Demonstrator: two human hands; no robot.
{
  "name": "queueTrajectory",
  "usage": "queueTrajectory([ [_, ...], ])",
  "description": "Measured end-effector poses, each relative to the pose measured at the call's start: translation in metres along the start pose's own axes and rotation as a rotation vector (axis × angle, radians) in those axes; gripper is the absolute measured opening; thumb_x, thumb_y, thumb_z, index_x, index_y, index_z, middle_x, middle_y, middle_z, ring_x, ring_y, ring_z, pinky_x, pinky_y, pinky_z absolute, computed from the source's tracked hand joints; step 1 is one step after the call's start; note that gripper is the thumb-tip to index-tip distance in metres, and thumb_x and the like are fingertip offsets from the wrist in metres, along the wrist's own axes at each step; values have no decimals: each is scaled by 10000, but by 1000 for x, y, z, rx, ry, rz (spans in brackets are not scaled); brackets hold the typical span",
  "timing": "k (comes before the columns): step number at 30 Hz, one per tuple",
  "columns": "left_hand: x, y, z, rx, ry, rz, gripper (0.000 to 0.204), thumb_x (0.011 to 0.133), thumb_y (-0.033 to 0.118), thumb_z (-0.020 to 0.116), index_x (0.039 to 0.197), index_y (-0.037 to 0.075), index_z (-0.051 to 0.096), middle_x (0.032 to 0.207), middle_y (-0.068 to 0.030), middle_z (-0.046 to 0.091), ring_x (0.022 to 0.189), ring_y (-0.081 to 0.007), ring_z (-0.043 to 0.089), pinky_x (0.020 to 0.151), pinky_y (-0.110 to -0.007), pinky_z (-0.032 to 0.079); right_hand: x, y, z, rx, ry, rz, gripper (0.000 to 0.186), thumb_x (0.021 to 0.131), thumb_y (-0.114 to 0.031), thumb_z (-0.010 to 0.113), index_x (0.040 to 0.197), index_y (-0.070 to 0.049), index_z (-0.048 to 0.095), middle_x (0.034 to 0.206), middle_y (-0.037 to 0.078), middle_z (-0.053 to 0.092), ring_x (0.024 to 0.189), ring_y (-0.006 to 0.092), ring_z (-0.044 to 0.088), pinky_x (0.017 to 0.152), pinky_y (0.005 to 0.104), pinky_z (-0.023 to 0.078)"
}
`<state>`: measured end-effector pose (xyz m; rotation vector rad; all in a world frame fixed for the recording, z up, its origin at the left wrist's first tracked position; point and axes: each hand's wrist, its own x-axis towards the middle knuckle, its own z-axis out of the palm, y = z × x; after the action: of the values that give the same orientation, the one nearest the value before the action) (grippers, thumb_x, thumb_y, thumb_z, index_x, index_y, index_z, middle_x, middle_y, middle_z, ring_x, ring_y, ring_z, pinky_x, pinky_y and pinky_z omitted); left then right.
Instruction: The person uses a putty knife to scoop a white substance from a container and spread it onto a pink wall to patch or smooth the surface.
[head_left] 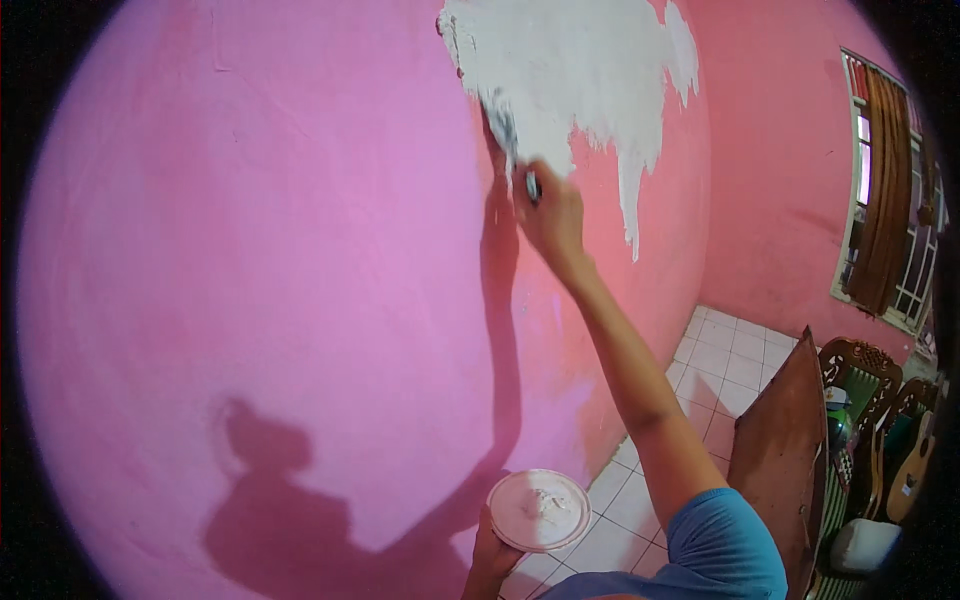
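Observation:
My right hand is raised high and closed on the handle of a putty knife. Its blade, coated in white, touches the pink wall at the lower left edge of a ragged white patch. My left hand is low at the bottom centre, gripping a round pale dish with a lump of white paste on it. My forearm's shadow runs down the wall beside the arm.
A white tiled floor meets the wall at right. A brown board leans by carved wooden chairs, with a guitar and a pale cushion-like item. A barred window with brown curtain is on the far wall.

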<state>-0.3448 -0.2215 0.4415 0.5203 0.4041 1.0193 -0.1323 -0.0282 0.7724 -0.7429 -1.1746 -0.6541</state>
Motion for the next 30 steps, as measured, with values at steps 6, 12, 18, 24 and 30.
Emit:
queueTrajectory([
  [6,4,-12,-18,35,3,-88,692,965,566,233,1434,60,282,1445,-168,354,1326,-353,351,1101,-525,288,-75,-16,-69,41,-256,299,86,849,-135,630,911,-85,599,619,136,560,543,265,579,518,386,435],
  [12,4,-13,-24,-144,-34,-139,660,979,538,221,1429,62,295,1444,-171,356,1319,-343,367,1098,-520,290,69,-18,-11,-15,13,31,119,837,-193,634,866,-80,611,603,162,581,565,335,592,522,411,434],
  [18,-8,-5,-40,462,-143,178,639,985,518,250,1431,63,288,1433,-171,369,1323,-333,362,1100,-505,295,89,-3,40,-60,36,-90,160,843,-223,641,838,-66,609,534,142,521,457,284,508,457,390,376],
  [24,4,12,-40,-103,-116,-73,668,978,541,243,1438,58,269,1437,-173,361,1317,-338,368,1091,-511,308,-40,-29,-1,13,-56,-25,81,852,-135,628,834,-70,584,537,137,502,454,298,517,448,388,388],
  [30,-27,-2,-28,-78,-77,-112,686,967,562,226,1440,67,275,1444,-177,350,1323,-345,359,1097,-517,295,-8,-57,-54,-58,-122,100,109,857,-181,630,845,-80,591,528,149,505,493,344,543,472,410,410],
])
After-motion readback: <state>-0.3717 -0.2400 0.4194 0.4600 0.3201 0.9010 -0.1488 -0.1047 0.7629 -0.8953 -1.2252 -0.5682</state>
